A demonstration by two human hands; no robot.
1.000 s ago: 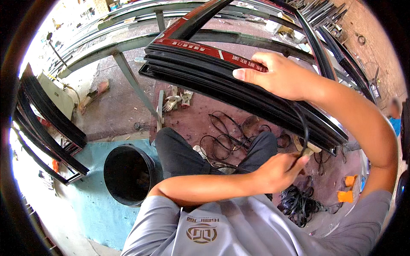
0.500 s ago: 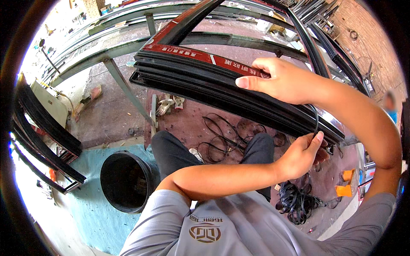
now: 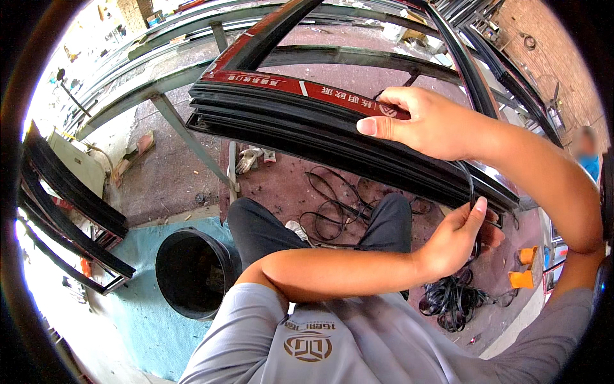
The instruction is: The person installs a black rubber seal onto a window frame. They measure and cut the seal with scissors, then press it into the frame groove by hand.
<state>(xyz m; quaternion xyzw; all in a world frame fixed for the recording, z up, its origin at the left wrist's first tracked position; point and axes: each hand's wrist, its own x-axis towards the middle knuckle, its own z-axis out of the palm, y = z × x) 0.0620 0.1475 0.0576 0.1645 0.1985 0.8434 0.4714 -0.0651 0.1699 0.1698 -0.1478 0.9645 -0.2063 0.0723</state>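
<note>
Saw, at the far left, stacked black bars [image 3: 77, 189] standing beside the upper left corner of a blue mat [image 3: 128, 313]. Found a black bucket [image 3: 233, 261] along the right edge of that mat, mouth facing up and dark inside. Noticed a metal rack [image 3: 153, 83] farther off, long beams running left to right and one leg slanting down to the reddish floor [image 3: 275, 185]. Spotted a pale glove [image 3: 248, 160] on that floor, just beside the foot of the leg.

Came next to the black window frame [image 3: 281, 118], lying over the near edge of the rack, with red tape [image 3: 336, 96] along the top of its near side. Could not tell its exact resting points. Made out the right hand [image 3: 422, 121] on that near side, right of its middle, clamped on the frame, thumb flat against the black face, fingers reaching over the red tape.

Traced a thin black strip [image 3: 472, 182] from below the right wrist down to the left hand [image 3: 451, 240], close to the frame's near right corner, thumb and fingers together on the strip. Could not tell the full curl of those fingers, partly hidden.

Saw a black tangle [image 3: 451, 304] on the floor below, then an orange piece [image 3: 524, 276] farther right. Glimpsed a person in blue [image 3: 590, 168] well apart, beyond the right forearm.
</note>
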